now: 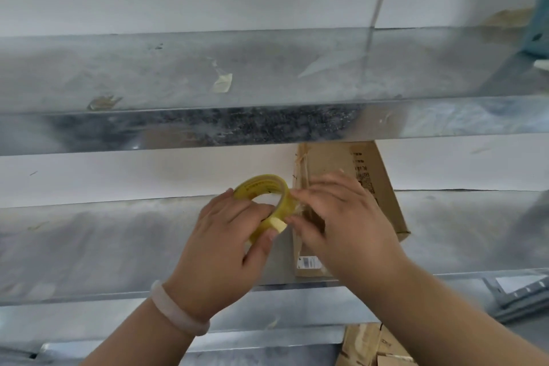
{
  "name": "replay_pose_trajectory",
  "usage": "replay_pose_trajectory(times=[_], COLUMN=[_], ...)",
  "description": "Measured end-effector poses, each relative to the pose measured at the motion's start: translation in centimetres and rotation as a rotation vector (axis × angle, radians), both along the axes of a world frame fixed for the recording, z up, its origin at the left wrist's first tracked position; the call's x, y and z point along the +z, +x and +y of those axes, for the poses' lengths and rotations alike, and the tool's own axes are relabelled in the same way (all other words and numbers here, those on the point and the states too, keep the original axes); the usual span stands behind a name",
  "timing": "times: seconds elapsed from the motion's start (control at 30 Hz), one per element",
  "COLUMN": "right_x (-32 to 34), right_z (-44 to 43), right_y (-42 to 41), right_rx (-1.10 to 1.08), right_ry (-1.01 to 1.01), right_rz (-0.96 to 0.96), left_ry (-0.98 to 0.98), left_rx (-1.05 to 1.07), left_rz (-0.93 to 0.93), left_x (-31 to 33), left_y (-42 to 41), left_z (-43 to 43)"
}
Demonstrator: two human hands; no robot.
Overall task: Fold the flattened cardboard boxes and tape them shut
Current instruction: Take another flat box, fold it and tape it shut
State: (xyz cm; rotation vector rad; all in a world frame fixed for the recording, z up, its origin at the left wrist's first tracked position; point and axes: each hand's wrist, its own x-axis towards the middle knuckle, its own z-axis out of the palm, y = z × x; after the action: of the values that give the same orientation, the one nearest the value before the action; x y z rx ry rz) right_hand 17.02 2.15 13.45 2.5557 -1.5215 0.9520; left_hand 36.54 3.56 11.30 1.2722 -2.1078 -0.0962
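Fingers of the left hand are curled tight on the yellow tape roll, thumb clamped on its near rim. Across from it, the right hand has index tip and thumb tip closed on the tape end, as far as the blur lets me read it, with the other fingers spread over the box.

Widening out: two long metal shelves run across the view, the upper shelf dusty and the lower shelf carrying the work. On that lower shelf sits the folded cardboard box, at an angle, its near end at the shelf's front edge and the right hand lying across it. More cardboard lies down at the bottom right. A pale bracelet rings the left wrist. Smallest of all, a tape scrap is stuck on the upper shelf.

My read: the strip is being started on the box's left edge, just beside the roll. Here is the danger. Clear tape pulled slack can fold onto itself or cling to the fingertips. Pull the roll off-line and the strip lands crooked, missing the seam. And the box, angled at the shelf's front edge and held only by the hand across it, could skid or tip off under a hard tug.
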Motion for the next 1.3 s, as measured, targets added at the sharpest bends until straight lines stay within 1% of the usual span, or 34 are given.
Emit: replay_pose_trajectory(times=[0.07, 0.13, 0.23, 0.3, 0.4, 0.47, 0.5, 0.57, 0.63, 0.7, 0.77, 0.9, 0.93, 1.0, 1.03, 1.07, 1.13, 1.23, 1.3], right_x=[0.3, 0.6, 1.0, 1.3, 1.8, 2.0, 2.1, 2.2, 2.5, 2.7, 2.5, 1.7, 1.5, 1.4, 1.4, 1.4, 1.2, 0.7, 0.4], right_z=[0.1, 0.6, 1.0, 1.4, 1.9, 2.3, 2.4, 2.3, 2.2, 2.1, 2.2, 2.7, 2.8, 3.0, 3.1, 3.2, 3.2, 3.3, 3.3], right_y=[0.0, 0.0, 0.0, -0.1, -0.3, -0.5, -0.5, -0.5, -0.8, -1.4, -1.8, -2.2, -2.4, -2.9, -3.2, -3.5, -4.1, -5.1, -5.6], right_rx=[0.012, 0.018, -0.008, -0.049, -0.062, -0.047, -0.035, 0.008, 0.062, 0.085, 0.080, 0.009, -0.008, -0.030, -0.034, -0.038, -0.057, -0.093, -0.109], right_ry=[0.000, 0.040, 0.213, 0.342, 0.474, 0.550, 0.598, 0.709, 0.780, 0.814, 0.824, 0.780, 0.763, 0.721, 0.700, 0.682, 0.658, 0.656, 0.660], right_rz=[-0.093, -0.146, -0.263, -0.368, -0.551, -0.671, -0.759, -0.997, -1.244, -1.393, -1.437, -1.434, -1.437, -1.428, -1.407, -1.384, -1.365, -1.366, -1.334], left_ry=[0.008, 0.016, 0.063, 0.075, 0.159, 0.156, 0.153, 0.201, 0.318, 0.418, 0.428, 0.333, 0.291, 0.205, 0.177, 0.167, 0.173, 0.168, 0.164], left_rx=[-0.014, -0.036, -0.102, -0.108, 0.026, 0.106, 0.099, 0.011, -0.135, -0.254, -0.292, -0.183, -0.146, -0.064, -0.035, -0.025, -0.054, -0.160, -0.181], left_rz=[-0.040, -0.065, -0.059, -0.054, -0.059, -0.059, -0.038, 0.054, 0.232, 0.372, 0.378, 0.351, 0.291, 0.110, 0.047, 0.024, 0.051, 0.087, 0.090], left_x=[0.7, 1.1, 1.7, 2.3, 2.9, 3.1, 3.2, 3.3, 3.2, 3.0, 2.8, 3.2, 3.4, 3.5, 3.5, 3.5, 3.4, 3.1, 3.1], left_y=[0.1, 0.2, 0.1, 0.0, 0.3, 0.6, 0.7, 1.1, 1.8, 2.5, 2.8, 2.0, 1.8, 1.5, 1.4, 1.3, 1.4, 1.4, 1.2], left_z=[0.1, 0.1, -0.1, -0.4, -1.4, -1.8, -2.0, -2.0, -2.0, -1.7, -1.4, -1.1, -1.1, -1.1, -1.0, -1.1, -1.2, -1.3, -1.1])
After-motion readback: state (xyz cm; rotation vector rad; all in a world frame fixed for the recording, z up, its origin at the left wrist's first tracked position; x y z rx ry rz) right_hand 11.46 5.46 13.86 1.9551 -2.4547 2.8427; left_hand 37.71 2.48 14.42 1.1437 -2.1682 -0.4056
